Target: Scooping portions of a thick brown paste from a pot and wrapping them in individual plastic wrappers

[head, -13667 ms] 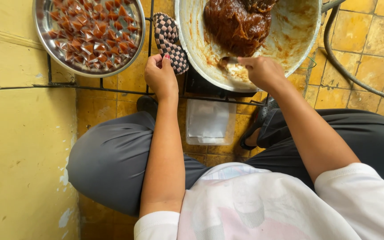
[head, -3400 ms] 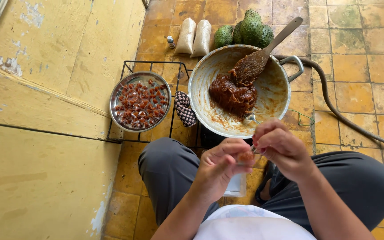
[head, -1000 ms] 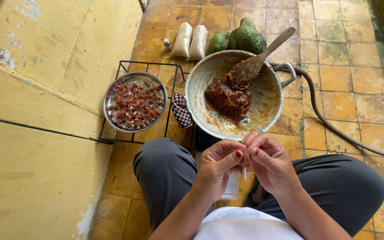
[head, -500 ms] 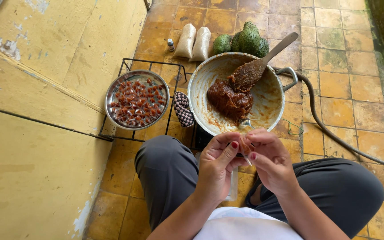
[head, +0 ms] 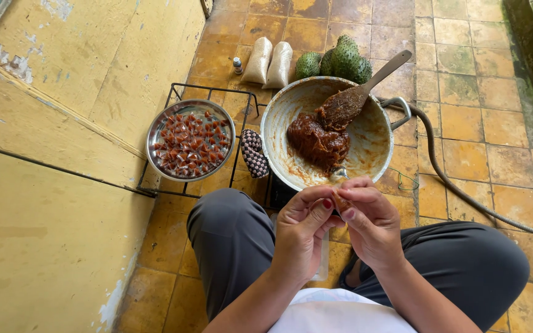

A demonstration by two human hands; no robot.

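The fingers of the left hand and those of the right hand meet over a small brown piece, pinching it between thumb tips and forefingers. Both hands are closed narrowly on it, touching each other, held above the lap between the 2 knees in grey trousers. How the piece is wrapped cannot be told, since the fingers cover most of it.

Just beyond the hands, on the tiled floor, stands a large round metal pan smeared with orange-brown residue. A dark brown lump of paste lies in its middle, and a wooden spoon caked with the same paste leans from the lump over the pan's far rim. A small metal spoon rests at the near rim, close to the fingers.

Left of the pan, a checked cloth pad sits touching a black wire rack, and on the rack rests a round steel tray filled with many small reddish-brown wrapped pieces. The rack stands against a yellow painted step along the floor's left edge.

Beyond the pan lie 2 white filled bags side by side, a small bottle to their left, and green spiky fruits to their right. A grey hose curves across the tiles from the pan's handle toward the right edge.
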